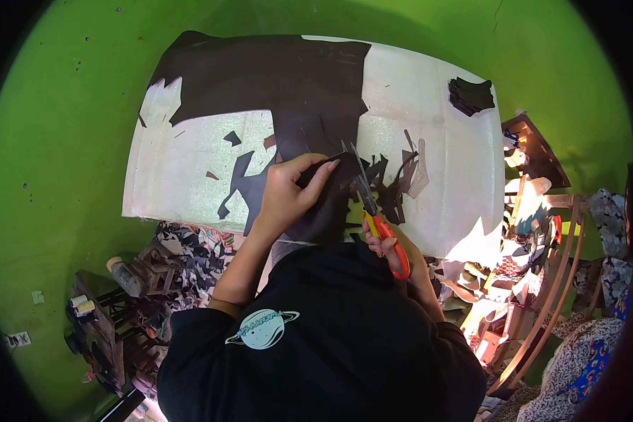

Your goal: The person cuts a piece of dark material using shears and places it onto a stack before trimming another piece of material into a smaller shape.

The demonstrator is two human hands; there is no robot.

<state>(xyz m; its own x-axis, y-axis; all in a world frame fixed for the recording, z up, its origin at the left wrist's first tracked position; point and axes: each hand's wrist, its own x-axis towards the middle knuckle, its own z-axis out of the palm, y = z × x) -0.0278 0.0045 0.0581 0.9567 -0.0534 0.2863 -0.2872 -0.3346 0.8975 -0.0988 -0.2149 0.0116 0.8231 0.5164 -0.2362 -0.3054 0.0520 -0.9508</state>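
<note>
My left hand (293, 188) pinches the edge of a large dark sheet (239, 77), which looks like leather or thick fabric. The sheet spreads over the white table (429, 84) and hangs toward my body. In my right hand (387, 246) is a pair of scissors (370, 200) with orange and yellow handles. Their blades point away from me, spread apart, just right of my left fingertips at the dark material. Whether the blades touch it is hard to tell. Dark offcuts (394, 186) lie right of the scissors, and a pale flat template-like piece (419, 169) rests beside them.
A stack of cut dark pieces (471, 96) sits at the table's far right corner. Small scraps (232, 138) are scattered on the left. Piled scraps (190, 260) cover the floor at left, near a wooden stool (163, 267). A curved wooden frame (548, 309) stands at right.
</note>
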